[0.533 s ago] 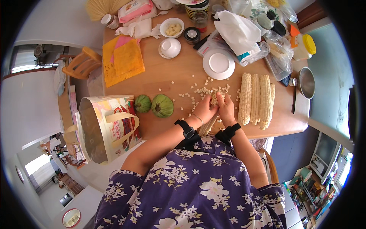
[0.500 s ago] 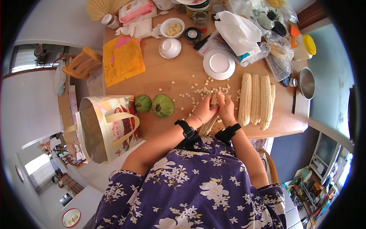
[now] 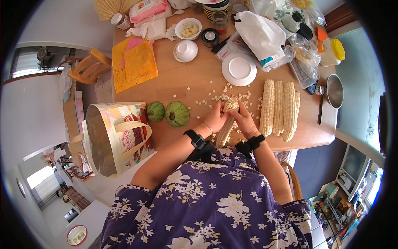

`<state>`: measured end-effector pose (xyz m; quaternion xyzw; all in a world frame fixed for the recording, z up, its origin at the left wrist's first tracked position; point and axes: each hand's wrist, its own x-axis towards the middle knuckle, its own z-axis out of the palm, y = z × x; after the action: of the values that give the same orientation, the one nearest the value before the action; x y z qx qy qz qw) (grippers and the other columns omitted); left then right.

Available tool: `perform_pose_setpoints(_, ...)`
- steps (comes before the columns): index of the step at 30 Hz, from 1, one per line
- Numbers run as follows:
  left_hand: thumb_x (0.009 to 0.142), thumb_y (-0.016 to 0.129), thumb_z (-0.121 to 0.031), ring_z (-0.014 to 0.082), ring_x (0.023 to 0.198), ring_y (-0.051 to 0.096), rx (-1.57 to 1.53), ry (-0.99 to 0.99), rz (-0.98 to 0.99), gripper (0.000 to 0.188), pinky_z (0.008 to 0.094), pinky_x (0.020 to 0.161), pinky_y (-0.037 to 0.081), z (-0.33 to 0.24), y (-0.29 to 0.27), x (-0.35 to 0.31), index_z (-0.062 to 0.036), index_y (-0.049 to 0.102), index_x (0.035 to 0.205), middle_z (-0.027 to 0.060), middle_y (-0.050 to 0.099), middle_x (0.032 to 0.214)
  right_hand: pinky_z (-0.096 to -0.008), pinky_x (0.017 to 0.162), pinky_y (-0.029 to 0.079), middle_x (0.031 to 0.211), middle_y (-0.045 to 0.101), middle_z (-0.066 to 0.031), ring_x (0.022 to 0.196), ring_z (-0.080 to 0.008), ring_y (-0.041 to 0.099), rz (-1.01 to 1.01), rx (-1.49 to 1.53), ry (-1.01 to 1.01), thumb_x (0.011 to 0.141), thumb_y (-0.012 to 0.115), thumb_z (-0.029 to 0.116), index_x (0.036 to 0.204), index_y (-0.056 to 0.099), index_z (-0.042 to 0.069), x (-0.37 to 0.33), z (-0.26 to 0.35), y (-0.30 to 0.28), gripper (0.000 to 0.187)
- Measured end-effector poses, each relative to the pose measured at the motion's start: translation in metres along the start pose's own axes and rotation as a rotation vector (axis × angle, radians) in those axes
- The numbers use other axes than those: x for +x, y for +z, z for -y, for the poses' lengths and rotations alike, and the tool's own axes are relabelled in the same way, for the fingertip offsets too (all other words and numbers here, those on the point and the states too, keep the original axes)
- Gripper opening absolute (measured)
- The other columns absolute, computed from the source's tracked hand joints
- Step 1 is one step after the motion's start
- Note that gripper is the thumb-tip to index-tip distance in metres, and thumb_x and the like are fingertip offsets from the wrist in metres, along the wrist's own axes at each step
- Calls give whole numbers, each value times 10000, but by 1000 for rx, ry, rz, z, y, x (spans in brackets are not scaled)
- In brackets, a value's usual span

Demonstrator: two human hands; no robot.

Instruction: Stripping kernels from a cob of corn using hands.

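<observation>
Hands point(image 3: 215, 119) point(image 3: 245, 123) wider apart, corncob point(image 3: 226, 129) partly bare

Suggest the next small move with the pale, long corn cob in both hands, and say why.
Perhaps use the right hand to rub cream kernels off the cob: they show at its far end, and loose ones lie scattered on the brown wooden table.

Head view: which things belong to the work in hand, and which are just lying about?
In the work:
- corn cob, held by left hand and right hand
- loose kernels
- whole cobs, probably

Seemingly just lying about:
- two green squashes
- orange cloths
- tote bag
- white plate
</observation>
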<state>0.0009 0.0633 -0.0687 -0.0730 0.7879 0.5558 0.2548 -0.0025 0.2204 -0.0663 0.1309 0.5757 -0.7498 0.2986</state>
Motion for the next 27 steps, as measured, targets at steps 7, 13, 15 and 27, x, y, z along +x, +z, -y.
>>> perform_pose_setpoints(7,901,523,-158,190,855,591,-55,18,7,296,306,754,475,0,-4,-2,0,420,1129,135,600,956,-282,919,402,1250,492,-137,1095,-173,493,-29,-123,-152,882,572,157,1399,242,8,-1,4,12,631)
perform_pose_setpoints(13,922,509,-203,185,829,560,-131,-14,-57,296,297,736,455,-6,3,5,0,426,1121,114,584,921,-348,854,444,1171,531,-214,965,-310,571,-303,-499,-455,901,523,157,1295,385,36,13,-6,22,435)
perform_pose_setpoints(15,924,510,-214,180,823,551,-88,-68,-50,299,294,731,452,-10,3,5,1,428,1115,107,579,907,-368,846,442,1131,545,-223,941,-335,568,-344,-523,-472,909,510,179,1254,419,27,13,-2,23,388)
perform_pose_setpoints(27,931,506,-346,110,777,531,-351,-71,-51,332,233,688,438,-12,-4,2,-34,480,1044,33,561,899,-271,985,325,1325,401,-99,1171,-155,392,-67,-65,-222,932,468,142,1361,328,67,5,7,24,458)
